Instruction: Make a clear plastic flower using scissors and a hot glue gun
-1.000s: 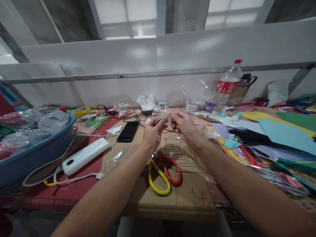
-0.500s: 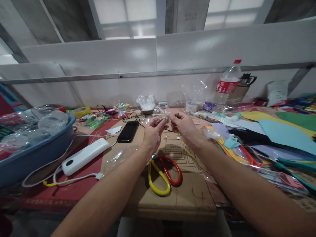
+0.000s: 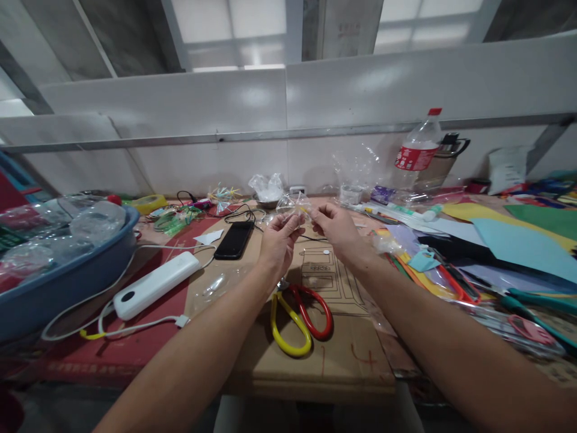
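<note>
My left hand (image 3: 280,240) pinches a piece of clear plastic (image 3: 288,204) above the cardboard. Close to its right, my right hand (image 3: 336,227) has its thumb and fingertips pressed together by the edge of the plastic, with a small yellow bit (image 3: 303,209) at the tips. Whether that bit is fixed to the plastic is too small to tell. Scissors with one yellow and one red handle (image 3: 301,320) lie on the cardboard (image 3: 265,367) below my hands, their blades hidden behind my left wrist.
A blue basin (image 3: 90,270) of clear plastic pieces stands left, near a white power bank (image 3: 155,285) with a cable and a black phone (image 3: 234,240). Right are coloured sheets (image 3: 523,240), pliers (image 3: 536,304) and a red-capped bottle (image 3: 417,153).
The yellow strand that hung below my right hand across the cardboard no longer shows there; yellow now shows between my fingertips. Both hands have shifted only slightly.
</note>
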Demonstrator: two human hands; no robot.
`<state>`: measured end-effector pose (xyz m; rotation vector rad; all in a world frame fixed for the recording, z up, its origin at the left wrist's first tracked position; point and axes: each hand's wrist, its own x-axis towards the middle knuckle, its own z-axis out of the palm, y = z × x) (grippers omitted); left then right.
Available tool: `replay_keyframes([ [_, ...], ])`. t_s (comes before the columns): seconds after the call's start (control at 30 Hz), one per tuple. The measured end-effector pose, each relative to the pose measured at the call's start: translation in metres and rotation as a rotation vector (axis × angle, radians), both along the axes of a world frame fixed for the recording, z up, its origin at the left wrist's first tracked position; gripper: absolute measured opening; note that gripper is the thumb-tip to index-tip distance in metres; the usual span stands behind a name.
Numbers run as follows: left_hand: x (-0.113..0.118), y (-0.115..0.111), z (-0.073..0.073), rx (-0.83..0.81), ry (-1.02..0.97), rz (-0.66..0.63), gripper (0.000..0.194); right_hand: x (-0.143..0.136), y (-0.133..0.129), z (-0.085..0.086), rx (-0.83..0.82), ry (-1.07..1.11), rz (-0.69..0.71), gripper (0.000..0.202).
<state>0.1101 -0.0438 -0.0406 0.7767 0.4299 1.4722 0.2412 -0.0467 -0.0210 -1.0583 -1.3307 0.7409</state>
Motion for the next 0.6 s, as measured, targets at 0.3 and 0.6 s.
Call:
replay_keyframes([
  [0.3, -0.001, -0.0006, -0.001, 0.031, 0.013, -0.016, 0.03, 0.002, 0.0006, -0.0007, 0.0, -0.044, 0.026, 0.033],
  [0.6, -0.0004, -0.0007, -0.0013, 0.035, 0.035, -0.009, 0.03, 0.0026, 0.0025, -0.0013, -0.02, -0.055, 0.003, 0.029],
])
